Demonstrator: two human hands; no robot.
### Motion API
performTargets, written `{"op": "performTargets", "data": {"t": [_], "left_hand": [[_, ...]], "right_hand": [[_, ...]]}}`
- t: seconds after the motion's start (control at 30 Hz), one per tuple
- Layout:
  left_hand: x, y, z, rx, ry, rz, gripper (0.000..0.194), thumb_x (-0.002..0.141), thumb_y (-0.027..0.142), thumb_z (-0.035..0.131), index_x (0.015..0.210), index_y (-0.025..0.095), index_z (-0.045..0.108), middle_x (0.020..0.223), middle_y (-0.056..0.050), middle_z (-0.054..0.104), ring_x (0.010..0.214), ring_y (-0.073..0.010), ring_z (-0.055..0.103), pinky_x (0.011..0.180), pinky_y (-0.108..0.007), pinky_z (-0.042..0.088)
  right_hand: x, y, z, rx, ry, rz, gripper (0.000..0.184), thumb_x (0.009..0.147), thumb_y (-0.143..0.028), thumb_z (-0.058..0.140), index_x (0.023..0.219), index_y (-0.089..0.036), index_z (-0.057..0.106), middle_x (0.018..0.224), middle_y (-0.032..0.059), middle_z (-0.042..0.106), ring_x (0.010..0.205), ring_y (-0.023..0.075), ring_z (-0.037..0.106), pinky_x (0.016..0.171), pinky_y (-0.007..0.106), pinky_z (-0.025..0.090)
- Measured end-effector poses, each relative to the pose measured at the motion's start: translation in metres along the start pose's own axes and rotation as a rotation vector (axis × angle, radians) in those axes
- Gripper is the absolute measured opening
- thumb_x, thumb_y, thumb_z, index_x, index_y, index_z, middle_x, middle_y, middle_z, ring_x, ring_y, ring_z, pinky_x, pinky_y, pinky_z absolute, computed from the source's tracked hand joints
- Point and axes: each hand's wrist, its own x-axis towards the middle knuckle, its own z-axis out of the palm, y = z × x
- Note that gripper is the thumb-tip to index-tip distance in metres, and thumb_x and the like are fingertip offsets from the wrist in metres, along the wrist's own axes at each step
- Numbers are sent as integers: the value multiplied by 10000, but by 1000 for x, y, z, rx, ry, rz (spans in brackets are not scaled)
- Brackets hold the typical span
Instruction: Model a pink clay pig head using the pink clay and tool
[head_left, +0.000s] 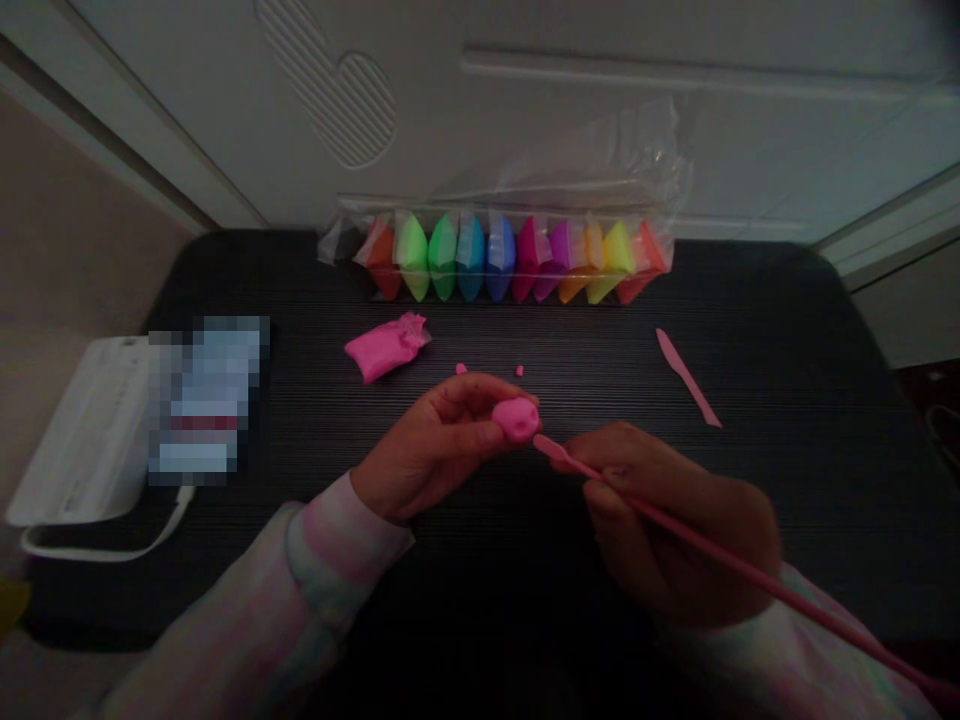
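1. Head view: left hand [427, 440] pinches dented clay [514, 418] over the counter [600, 350]; right hand's [690, 520] grip closed round tool [739, 562], tip at clay's edge, contact unclear.
2. Seemingly mid-shaping; next press calls for steady clay, light tip.
3. Beyond: crumbs [520, 371], packet [386, 347], knife [686, 375].

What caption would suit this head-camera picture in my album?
Left hand holding a dented pink lump, right hand a long pink tool; beyond them, a row of colourful packets.
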Motion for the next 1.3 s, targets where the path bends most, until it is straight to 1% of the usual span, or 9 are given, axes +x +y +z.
{"op": "performTargets", "data": {"t": [0.13, 0.23, 0.43, 0.53, 0.6, 0.9, 1.03, 1.17, 1.3], "left_hand": [[0, 0, 0, 10, -7, 3, 188, 637, 123, 658, 806, 206, 655, 882, 20, 647, 785, -95, 591, 742, -201, 452], [0, 0, 0, 6, -12, 2, 185, 644, 125, 654, 811, 204, 654, 884, 20, 647, 789, -93, 591, 745, -199, 452], [0, 0, -1, 7, -16, -5, 189, 650, 121, 648, 821, 202, 653, 889, 17, 646, 797, -97, 589, 755, -208, 455], [0, 0, -1, 23, -22, -5, 189, 652, 120, 647, 823, 201, 655, 892, 16, 642, 796, -97, 587, 757, -207, 452], [0, 0, -1, 27, -19, -5, 185, 654, 117, 644, 819, 200, 657, 889, 15, 642, 796, -96, 586, 757, -205, 449], [0, 0, 1, 43, 3, -2, 183, 635, 126, 663, 799, 205, 661, 874, 16, 646, 776, -99, 590, 746, -211, 445], [0, 0, 1, 44, 6, 2, 180, 637, 125, 662, 799, 203, 662, 863, 17, 653, 775, -96, 593, 745, -206, 442], [0, 0, 2, 36, 9, 2, 179, 628, 117, 668, 790, 193, 662, 858, 16, 657, 768, -96, 596, 739, -203, 444], [0, 0, 3, 38, 33, -1, 185, 616, 114, 677, 785, 189, 664, 855, 13, 661, 762, -97, 600, 733, -199, 447]], "right_hand": [[2, -4, -1, -29, -32, 38, 80, 770, -116, 485, 738, -188, 494, 726, 40, 636, 667, 141, 600, 578, 277, 498], [3, -6, -1, -60, -49, 56, 119, 790, -126, 464, 696, -191, 499, 705, 33, 638, 657, 131, 593, 552, 250, 484], [2, 0, -1, -62, -66, -3, 114, 785, -134, 455, 700, -187, 511, 709, 26, 638, 652, 120, 589, 560, 235, 477], [1, 2, 0, -49, -36, -43, 88, 768, -125, 475, 721, -192, 506, 711, 23, 634, 658, 125, 592, 564, 241, 482], [1, 1, 0, -42, -15, -36, 90, 759, -112, 488, 727, -196, 498, 707, 25, 632, 658, 131, 591, 559, 250, 485], [2, -2, -1, -69, -70, 20, 106, 768, -114, 465, 706, -191, 505, 712, 26, 640, 658, 130, 585, 538, 247, 474], [3, -2, -1, -83, -67, 30, 103, 772, -126, 467, 700, -186, 510, 708, 23, 637, 655, 126, 581, 540, 243, 468], [3, -1, 0, -90, -74, 7, 94, 774, -126, 474, 710, -183, 515, 714, 25, 639, 655, 122, 580, 543, 237, 468], [3, 1, 3, -76, -29, -43, 87, 766, -121, 489, 715, -191, 504, 694, 22, 627, 633, 123, 575, 533, 244, 471]]}}
